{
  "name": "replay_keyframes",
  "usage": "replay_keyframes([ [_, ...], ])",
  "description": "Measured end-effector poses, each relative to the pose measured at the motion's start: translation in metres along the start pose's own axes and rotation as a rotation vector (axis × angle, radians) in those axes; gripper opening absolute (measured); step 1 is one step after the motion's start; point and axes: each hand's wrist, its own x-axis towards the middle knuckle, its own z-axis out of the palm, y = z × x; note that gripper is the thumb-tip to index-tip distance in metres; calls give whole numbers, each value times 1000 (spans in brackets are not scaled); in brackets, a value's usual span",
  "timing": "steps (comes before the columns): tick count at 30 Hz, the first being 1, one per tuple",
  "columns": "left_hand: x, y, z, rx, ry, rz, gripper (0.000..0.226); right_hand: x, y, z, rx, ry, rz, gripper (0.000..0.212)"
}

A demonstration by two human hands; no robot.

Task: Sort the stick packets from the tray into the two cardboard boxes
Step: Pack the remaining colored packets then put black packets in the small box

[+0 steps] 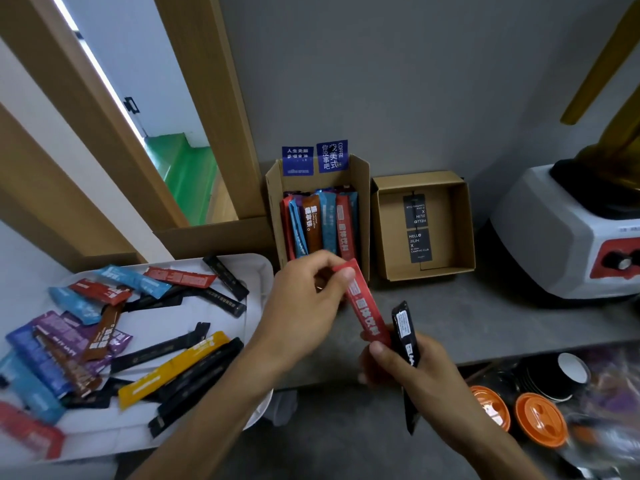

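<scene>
Mid-sort, w/ 2 packets in hand over the grey bench [485, 323]. My left grip [304, 306] pinches the top end of a red foil stick packet [363, 306] btwn thumb & fingertips. My right grip [408, 372] is curled round a black foil stick packet [404, 327], held roughly upright. Its thumb sits at the red packet's lower end, so the red 1 looks to be changing hands (can't tell which grip carries the weight).

Both packets are in the air, just in front of the tall open cardboard box [275, 209], which already has red, blue & brown sticks standing in it. The low flat cardboard box [465, 233] beside it holds 2 black card tags [417, 223] & no sticks I can see. The white plastic tray [258, 271] on my left has plenty to go: blue, purple, red, yellow & black in a loose heap.

Next, I reckon: right thumb lets go, then left takes the red packet fwd & drops it end-first into the tall box among the coloured ones. Room there looks tight, so it needs aiming. The black 1 prob goes to the low box.
</scene>
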Motion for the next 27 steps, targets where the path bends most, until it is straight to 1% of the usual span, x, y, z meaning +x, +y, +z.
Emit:
replay_keyframes([
  [1, -1, -1, -2, -2, -14, -17, 9, 0, 0, 1, 1, 10, -11, 38],
  [4, -13, -2, 4, -68, -121, -125, 31, 0, -3, 4, -20, -6, -34, 38],
  [5, -18, -2, 6, -91, -102, -137, 33, -1, -3, 5, -18, -26, -34, 38],
  [7, -23, -2, 5, -109, 36, -112, 28, -2, -5, 9, -7, -53, -33, 41],
  [9, -26, -5, -1, -181, 147, -115, 24, -2, -5, 12, 6, -36, -43, 42],
  [10, -30, -7, -1, -204, 139, -135, 23, -1, -4, 14, 14, -19, -46, 41],
  [12, -42, -9, 7, -167, 37, -177, 20, 1, -2, 16, 31, 2, -50, 38],
  [13, -48, -10, 13, -155, 15, -194, 17, 2, -1, 18, 29, 2, -50, 37],
  [14, -51, -10, 16, -163, 43, -205, 15, 3, 0, 19, 23, 1, -50, 37],
  [16, -48, -4, 5, -182, 179, -223, 12, 3, 2, 18, 22, 15, -45, 35],
  [17, -43, 3, -9, -140, 232, -209, 10, 3, 3, 16, 31, 29, -38, 31],
  [18, -37, 11, -26, -36, 252, -163, 9, 2, 4, 12, 41, 42, -28, 28],
  [20, -24, 28, -62, 316, 222, -31, 9, 2, 7, 3, 62, 67, -16, 32],
  [22, -8, 45, -92, 713, 143, 78, 18, 1, 11, -3, 83, 78, -2, 37],
  [24, 11, 63, -110, 1060, 66, 199, 26, 0, 14, -8, 96, 79, 11, 38],
  [25, 22, 74, -112, 1192, 17, 281, 26, -1, 15, -10, 97, 79, 14, 36],
  [27, 44, 90, -106, 1379, -131, 431, 22, -2, 18, -13, 90, 77, 17, 32],
])
